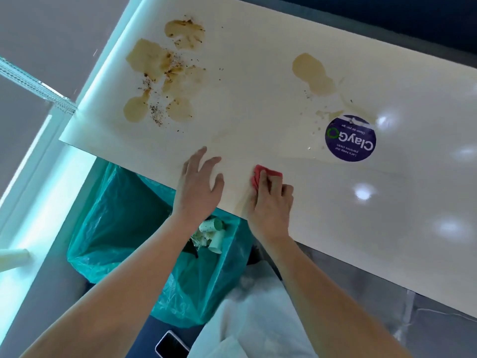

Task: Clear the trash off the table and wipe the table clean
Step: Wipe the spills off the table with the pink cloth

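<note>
A white table (271,104) carries brown spill stains with dark crumbs (165,73) at its far left. A second brown stain (312,73) lies farther right, above a round purple sticker (350,138). My right hand (271,202) grips a red cloth (260,175) and presses it on the table near the front edge. My left hand (200,184) rests flat on the tabletop beside it, fingers spread, holding nothing. Below the edge stands a bin lined with a green bag (124,215); crumpled paper cups and scraps (210,233) lie inside it.
A phone (171,344) lies low in view beside my white clothing (258,319). A bright window ledge (38,202) runs along the left, with a pale cup-like object (14,257) at the left edge. Ceiling lights reflect on the table's right part.
</note>
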Tool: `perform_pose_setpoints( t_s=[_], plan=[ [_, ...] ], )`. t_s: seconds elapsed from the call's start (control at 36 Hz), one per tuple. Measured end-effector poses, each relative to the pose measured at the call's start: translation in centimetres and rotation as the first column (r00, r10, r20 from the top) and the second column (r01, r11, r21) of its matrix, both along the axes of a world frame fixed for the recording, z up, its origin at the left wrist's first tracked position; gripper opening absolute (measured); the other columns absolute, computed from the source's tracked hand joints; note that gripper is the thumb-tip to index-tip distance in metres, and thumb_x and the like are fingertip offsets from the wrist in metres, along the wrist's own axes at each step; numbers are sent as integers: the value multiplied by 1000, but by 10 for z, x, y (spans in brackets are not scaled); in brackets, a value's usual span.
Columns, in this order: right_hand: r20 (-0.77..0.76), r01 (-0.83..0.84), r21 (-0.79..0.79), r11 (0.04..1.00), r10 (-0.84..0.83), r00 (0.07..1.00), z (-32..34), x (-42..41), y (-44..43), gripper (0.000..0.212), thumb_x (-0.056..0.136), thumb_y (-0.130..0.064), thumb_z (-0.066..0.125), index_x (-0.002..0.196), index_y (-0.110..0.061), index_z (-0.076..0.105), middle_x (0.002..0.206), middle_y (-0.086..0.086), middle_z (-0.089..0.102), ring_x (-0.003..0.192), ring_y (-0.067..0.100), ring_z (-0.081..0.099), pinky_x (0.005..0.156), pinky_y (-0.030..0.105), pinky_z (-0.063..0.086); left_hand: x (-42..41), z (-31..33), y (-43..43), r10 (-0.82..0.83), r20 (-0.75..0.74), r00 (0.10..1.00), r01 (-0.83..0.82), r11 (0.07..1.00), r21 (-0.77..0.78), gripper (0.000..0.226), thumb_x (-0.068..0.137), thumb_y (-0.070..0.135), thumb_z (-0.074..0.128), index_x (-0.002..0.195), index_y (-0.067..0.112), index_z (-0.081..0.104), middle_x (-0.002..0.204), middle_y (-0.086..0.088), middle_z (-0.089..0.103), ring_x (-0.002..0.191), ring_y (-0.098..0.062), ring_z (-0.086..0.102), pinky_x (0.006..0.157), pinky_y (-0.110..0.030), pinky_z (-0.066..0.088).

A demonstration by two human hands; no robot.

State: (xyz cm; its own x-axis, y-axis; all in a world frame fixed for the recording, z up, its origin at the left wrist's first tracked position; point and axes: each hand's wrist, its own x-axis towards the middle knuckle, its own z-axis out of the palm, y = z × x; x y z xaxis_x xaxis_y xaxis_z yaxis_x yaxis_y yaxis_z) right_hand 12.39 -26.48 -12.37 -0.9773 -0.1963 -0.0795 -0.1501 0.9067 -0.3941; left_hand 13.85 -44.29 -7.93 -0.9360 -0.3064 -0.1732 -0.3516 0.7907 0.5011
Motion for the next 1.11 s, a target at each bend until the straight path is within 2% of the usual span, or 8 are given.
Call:
perform_pose_setpoints(
  t_s=[0.11, 0.19, 0.39, 0.56, 0.64, 0.75, 0.89, 1.11],
  plan=[
    [60, -74, -289, 955, 96, 994, 14, -1, -1, 57, 102, -41, 27, 154, -21, 41, 141, 3, 46, 114, 25, 44, 96, 37, 40, 7, 3, 28, -38, -63, 997, 41, 998, 53, 42, 105, 34, 51, 146, 26, 54, 159, 6, 39, 146, -17, 33, 116, -30, 28],
    [41, 67, -414, 908, -55, 998, 19, -5, 41, 52, 103, -37, 34, 150, -20, 48, 147, 3, 42, 125, 22, 39, 108, 38, 38, 3, -11, 54, -281, 81, 956, 285, 958, -40, 53, 106, 48, 42, 155, 26, 43, 165, 3, 33, 151, -18, 28, 125, -39, 26],
    [-78, 212, -246, 946, -238, 968, 2, -38, 151, 19, 100, -30, 60, 109, -17, 70, 144, 5, 42, 121, 28, 43, 102, 46, 43, 6, -18, 75, -349, 241, 906, 393, 904, -170, 63, 108, 59, 29, 162, 25, 30, 169, 7, 24, 158, -14, 16, 125, -35, 17],
    [-122, 225, -155, 962, -245, 962, 1, -48, 191, 31, 96, -36, 69, 78, -11, 72, 117, 5, 55, 106, 30, 44, 88, 47, 46, 15, -15, 98, -470, 270, 840, 509, 856, -92, 62, 108, 53, 31, 162, 23, 27, 169, 8, 18, 158, -12, 9, 126, -27, 4],
    [-128, 256, -153, 955, -276, 953, 2, -43, 207, 33, 99, -34, 65, 81, -9, 75, 118, 6, 57, 105, 32, 46, 87, 45, 44, 9, -11, 148, -615, 215, 759, 650, 739, -177, 58, 105, 45, 29, 152, 17, 48, 161, 0, 40, 152, -18, 33, 125, -27, 4],
    [-91, 305, -179, 935, -325, 941, 5, -41, 241, 25, 97, -6, 57, 115, -15, 72, 138, 10, 47, 119, 35, 44, 99, 49, 45, -17, -30, 226, -720, 221, 657, 753, 638, -160, 57, 109, 45, 29, 160, 18, 32, 167, -1, 26, 157, -21, 18, 125, -33, -3],
    [-41, 339, -159, 927, -349, 936, 13, -42, 278, 44, 94, -6, 56, 135, -21, 60, 150, 5, 34, 135, 33, 35, 110, 53, 41, -51, -38, 234, -629, 251, 736, 673, 721, -167, 62, 110, 50, 21, 165, 23, 11, 172, 4, 5, 159, -14, -2, 128, -34, 3],
    [-71, 272, -162, 949, -286, 956, 20, -28, 298, 42, 94, -8, 61, 135, -17, 63, 154, 9, 38, 141, 31, 29, 113, 53, 38, -4, -12, 124, -155, 196, 968, 187, 970, -155, 61, 109, 49, 32, 162, 21, 26, 168, 4, 20, 155, -10, 10, 128, -38, 12]
  ],
)
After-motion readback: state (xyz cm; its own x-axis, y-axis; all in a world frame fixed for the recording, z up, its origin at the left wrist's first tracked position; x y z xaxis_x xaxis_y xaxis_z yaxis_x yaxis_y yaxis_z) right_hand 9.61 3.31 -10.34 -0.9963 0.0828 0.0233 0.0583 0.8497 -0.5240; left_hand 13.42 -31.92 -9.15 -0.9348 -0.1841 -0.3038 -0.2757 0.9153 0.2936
